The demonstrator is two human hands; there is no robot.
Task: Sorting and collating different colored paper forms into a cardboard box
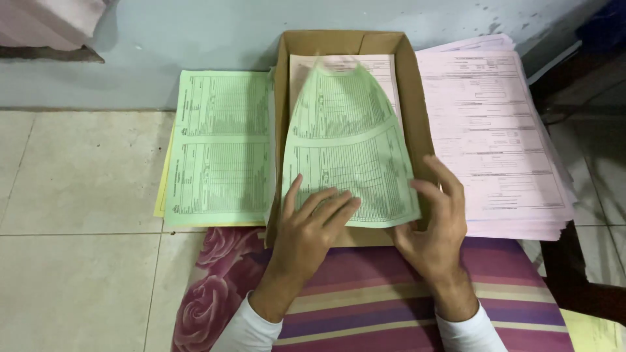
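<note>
Head camera: a pale green printed form sheet [349, 146], ruled in fine tables and curling upward, sits in the cardboard box [417, 85]. The left hand [313, 225] presses it with flat, spread fingers; the right hand [433, 221] pinches its lower right edge.

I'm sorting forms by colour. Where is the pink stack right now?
In the head view, the pink stack lies on the right, against the cardboard box, just beyond the right hand.
</note>
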